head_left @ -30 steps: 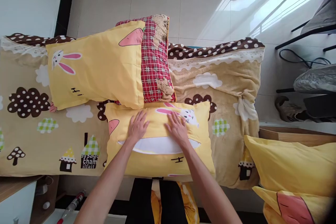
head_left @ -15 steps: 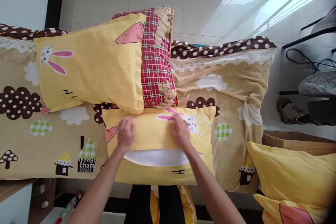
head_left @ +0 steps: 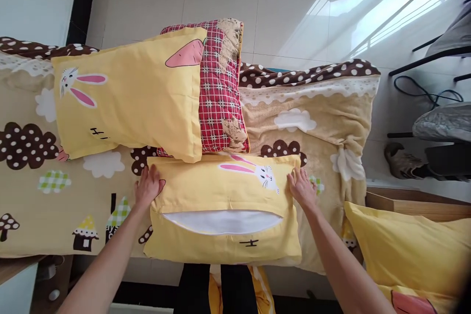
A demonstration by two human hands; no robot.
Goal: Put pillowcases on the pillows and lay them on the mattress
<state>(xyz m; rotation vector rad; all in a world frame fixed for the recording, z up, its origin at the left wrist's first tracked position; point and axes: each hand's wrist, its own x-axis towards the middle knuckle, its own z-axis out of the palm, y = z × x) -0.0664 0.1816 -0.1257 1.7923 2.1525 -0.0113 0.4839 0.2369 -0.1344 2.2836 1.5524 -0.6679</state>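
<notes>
Before me lies a yellow pillow (head_left: 221, 189) with a rabbit print. A long slit gapes across its cover and shows white inside. At the pillow's left edge, beside the carrot print, my left hand (head_left: 147, 185) rests with its fingers apart. My right hand (head_left: 302, 187) touches the opposite edge near the rabbit's face, fingers spread. Neither hand visibly grips the fabric. Just beyond, another yellow pillow (head_left: 136, 103) with rabbit and carrot prints lies partly over a red plaid pillow (head_left: 219, 98).
A beige patterned blanket (head_left: 272, 122) lies under the pillows. More yellow pillows (head_left: 408, 245) are at the lower right, by a wooden box edge (head_left: 415, 206). Dark rack bars (head_left: 427, 61), a shoe (head_left: 399, 162) and a cable (head_left: 423, 89) are at the right.
My hands have moved apart from the pillow's middle to its left and right edges. Their fingers have spread. The slit now shows along its whole length.
</notes>
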